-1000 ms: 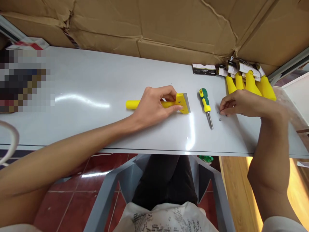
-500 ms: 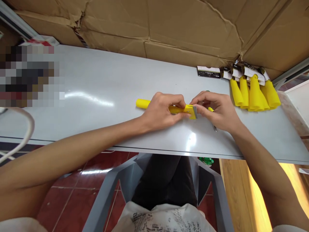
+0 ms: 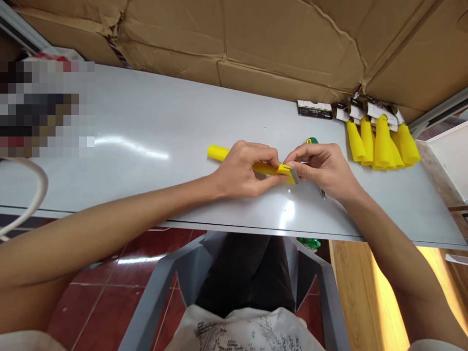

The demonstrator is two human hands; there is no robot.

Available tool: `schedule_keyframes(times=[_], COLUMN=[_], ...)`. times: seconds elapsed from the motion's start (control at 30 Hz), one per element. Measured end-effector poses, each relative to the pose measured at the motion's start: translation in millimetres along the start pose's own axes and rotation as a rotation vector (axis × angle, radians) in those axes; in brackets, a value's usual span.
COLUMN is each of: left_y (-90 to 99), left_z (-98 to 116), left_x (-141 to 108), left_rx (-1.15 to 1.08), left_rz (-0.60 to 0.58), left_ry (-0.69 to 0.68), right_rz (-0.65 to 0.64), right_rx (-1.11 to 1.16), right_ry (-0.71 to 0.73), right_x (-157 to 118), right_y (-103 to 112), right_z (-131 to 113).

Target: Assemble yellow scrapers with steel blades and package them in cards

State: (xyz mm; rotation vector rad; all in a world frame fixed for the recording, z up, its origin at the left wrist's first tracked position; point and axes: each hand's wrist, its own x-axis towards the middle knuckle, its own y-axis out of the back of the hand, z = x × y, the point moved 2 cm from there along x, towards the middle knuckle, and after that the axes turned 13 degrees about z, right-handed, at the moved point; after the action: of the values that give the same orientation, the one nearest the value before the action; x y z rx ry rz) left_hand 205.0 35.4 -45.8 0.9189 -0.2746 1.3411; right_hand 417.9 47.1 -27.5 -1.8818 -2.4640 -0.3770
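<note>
My left hand is closed around the yellow handle of a scraper, its thumb and index finger near the flat head. A grey strip runs along the head's right edge. My right hand is closed in a pinch at that grey-edged end, with thumb and index finger touching it. What else may be between those fingertips is hidden. Beneath my right hand lies a slim tool with a green and yellow end and a metal tip, mostly covered by the hand.
At the right back lie several yellow cone-shaped pieces with black-and-white card tags. A black-and-white card lies beside them. Cardboard walls the back of the white table. A white cable curves at left.
The scraper's head has tilted slightly downward. My right hand has shifted a little, showing more of the green end beneath it. A small white bit now shows on the table below the head.
</note>
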Motion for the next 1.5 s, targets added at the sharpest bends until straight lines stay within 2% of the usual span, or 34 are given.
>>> schedule_keyframes(times=[0.2,0.4,0.6,0.73,0.87,1.07,1.23,1.5], left_y=[1.1,0.0,1.3,2.8,3.9,6.4,5.7,1.9], left_z=[-3,-1,0,-1,-2,-2,-3,1], left_x=[2,2,3,4,7,12,8,1], left_rx=[-0.019,-0.032,0.027,0.048,0.024,-0.057,-0.051,-0.054], left_rz=[-0.022,0.018,0.047,0.072,0.077,-0.021,-0.019,0.075], left_ry=[0.015,0.053,0.109,0.128,0.141,0.192,0.235,0.120], right_rz=[0.032,-0.009,-0.068,-0.092,-0.041,0.042,0.060,0.064], right_rx=[0.009,-0.026,-0.120,-0.118,-0.098,-0.097,-0.111,-0.078], right_ry=[-0.016,-0.020,0.030,0.102,0.130,0.100,0.045,0.020], right_x=[-4,-6,-8,-7,-6,-4,-5,-6], right_y=[-2,4,9,9,6,5,6,6], right_z=[2,1,-7,-4,2,5,2,3])
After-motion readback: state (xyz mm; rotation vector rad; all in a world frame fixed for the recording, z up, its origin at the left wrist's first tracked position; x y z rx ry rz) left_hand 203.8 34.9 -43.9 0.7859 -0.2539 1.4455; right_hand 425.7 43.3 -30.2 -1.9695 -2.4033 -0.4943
